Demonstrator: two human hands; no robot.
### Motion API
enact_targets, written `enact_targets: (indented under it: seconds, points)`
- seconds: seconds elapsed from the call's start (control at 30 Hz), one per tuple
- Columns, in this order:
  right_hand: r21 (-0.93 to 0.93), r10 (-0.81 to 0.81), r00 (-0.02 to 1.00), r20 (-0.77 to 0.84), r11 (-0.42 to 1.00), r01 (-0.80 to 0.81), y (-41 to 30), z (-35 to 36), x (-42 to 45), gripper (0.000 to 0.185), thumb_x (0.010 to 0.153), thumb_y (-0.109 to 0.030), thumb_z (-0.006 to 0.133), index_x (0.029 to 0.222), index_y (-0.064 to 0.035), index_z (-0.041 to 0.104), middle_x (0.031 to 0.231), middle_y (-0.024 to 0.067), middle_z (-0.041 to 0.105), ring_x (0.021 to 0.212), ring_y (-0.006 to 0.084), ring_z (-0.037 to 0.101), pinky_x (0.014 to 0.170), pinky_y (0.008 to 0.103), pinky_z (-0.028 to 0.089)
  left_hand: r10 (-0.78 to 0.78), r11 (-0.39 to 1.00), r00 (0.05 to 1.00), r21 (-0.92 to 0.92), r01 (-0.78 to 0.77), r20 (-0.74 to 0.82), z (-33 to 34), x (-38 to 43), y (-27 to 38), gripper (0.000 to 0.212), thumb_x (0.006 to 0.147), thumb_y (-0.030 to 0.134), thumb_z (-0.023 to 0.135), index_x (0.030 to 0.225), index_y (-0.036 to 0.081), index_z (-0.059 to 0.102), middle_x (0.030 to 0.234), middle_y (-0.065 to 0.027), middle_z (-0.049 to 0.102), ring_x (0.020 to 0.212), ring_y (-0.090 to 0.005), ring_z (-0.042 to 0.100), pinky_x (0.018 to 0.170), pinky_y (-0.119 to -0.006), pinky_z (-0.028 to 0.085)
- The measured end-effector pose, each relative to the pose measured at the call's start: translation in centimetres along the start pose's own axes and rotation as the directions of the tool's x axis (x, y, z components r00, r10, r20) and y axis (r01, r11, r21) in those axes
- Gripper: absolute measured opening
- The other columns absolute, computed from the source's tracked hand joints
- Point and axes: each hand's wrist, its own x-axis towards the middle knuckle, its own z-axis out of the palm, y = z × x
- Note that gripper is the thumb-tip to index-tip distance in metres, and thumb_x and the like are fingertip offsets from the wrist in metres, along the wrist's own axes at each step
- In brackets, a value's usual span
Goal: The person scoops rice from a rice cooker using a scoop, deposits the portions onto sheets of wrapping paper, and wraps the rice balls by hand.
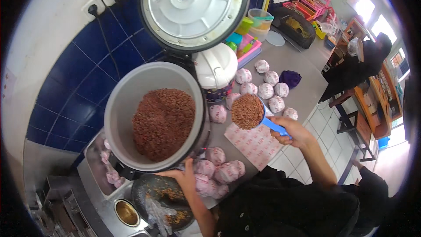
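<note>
My right hand (292,131) grips the blue handle of a scoop (274,127), level and heaped with reddish-brown cooked rice (247,111). Below the scoop a sheet of printed wrapping paper (255,144) lies flat on the metal counter. At the left stands a large rice cooker (113,105), its lid (194,10) raised, with a mound of reddish-brown rice (164,121) inside. My left hand (181,174) is at the cooker's lower rim, its fingers partly hidden, so its hold is unclear. Paper-wrapped bundles (227,172) are piled beside it; several more (265,91) sit beyond the scoop.
A stone mortar (141,187) with orange-brown paste and a plastic glove, and an open tin (127,213), stand near my left arm. A white-lidded container (217,65) adjoins the cooker. A dark cloth (290,79) lies on the counter. Two other people (365,59) are at the right.
</note>
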Motion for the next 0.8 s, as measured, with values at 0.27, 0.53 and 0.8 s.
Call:
enact_targets:
  seconds: [0.27,0.53,0.8]
  points:
    - [-0.347,-0.291,0.872,-0.393,0.925,0.153,12.8,-13.2,1.1,0.046,0.108,-0.025,0.052,0.152,-0.0141,0.051,0.076,0.003,0.056,0.052,0.0136,0.052,0.046,0.0287,0.041,0.197,0.899,0.943,0.433,-0.065,-0.267,2.5,-4.0,1.7,0.112,0.09,0.027,0.08,0.164,-0.002,0.001,0.168,-0.028,0.006,0.156,-0.0408,0.013,0.127,-0.052,0.011]
    - [-0.94,-0.657,0.68,0.326,-0.149,0.307,23.5,-19.5,5.7,0.065,0.091,-0.006,0.061,0.154,-0.0168,0.049,0.087,0.0106,0.057,0.065,0.0306,0.064,0.055,0.0431,0.053,0.293,0.806,0.902,0.589,-0.055,-0.316,10.5,-13.3,1.6,0.084,0.095,0.022,0.071,0.16,-0.003,0.025,0.161,-0.0273,0.027,0.149,-0.0416,0.029,0.125,-0.052,0.021]
    - [-0.925,-0.639,0.675,0.369,-0.184,0.331,23.8,-20.7,6.9,0.065,0.095,-0.012,0.066,0.157,-0.022,0.046,0.084,0.0079,0.055,0.058,0.0255,0.062,0.049,0.0407,0.051,-0.015,0.885,0.924,0.435,-0.166,0.382,15.1,-20.2,0.2,0.035,0.09,0.018,0.075,0.119,0.002,0.065,0.125,-0.0171,0.065,0.109,-0.0335,0.064,0.097,-0.043,0.049]
